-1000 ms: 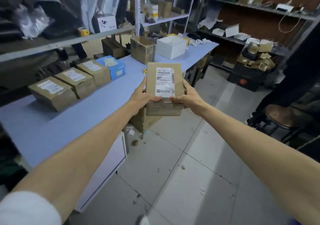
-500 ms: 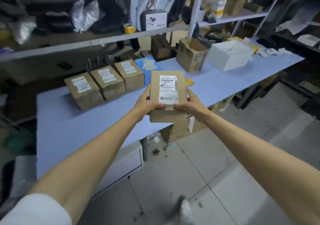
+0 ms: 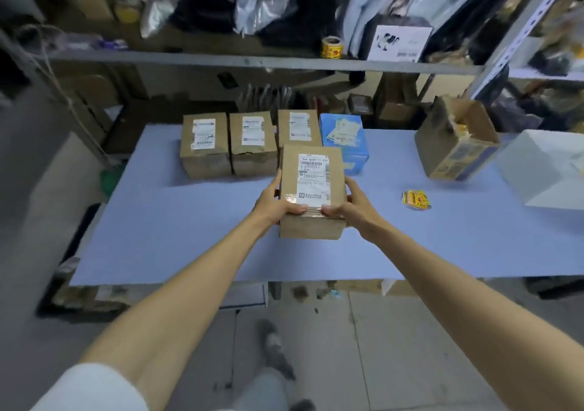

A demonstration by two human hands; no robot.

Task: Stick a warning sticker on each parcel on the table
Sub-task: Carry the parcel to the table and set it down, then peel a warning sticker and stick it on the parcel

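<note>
Gripping brown parcel (image 3: 311, 196) over table (image 3: 177, 227) middle, left hand (image 3: 274, 203) and right hand (image 3: 354, 204) curled round its sides, three parcels (image 3: 252, 145) along far edge, yellow stickers (image 3: 415, 199) toward right edge

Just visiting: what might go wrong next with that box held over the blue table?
1. The held parcel is just in front of the row of three parcels and the blue box; set down carelessly, it might knock them.
2. Its shipping label covers much of the top, so a sticker could hide the barcode.
3. Left hand and right hand both grip it; reaching one-handed for the yellow stickers risks a drop.
</note>
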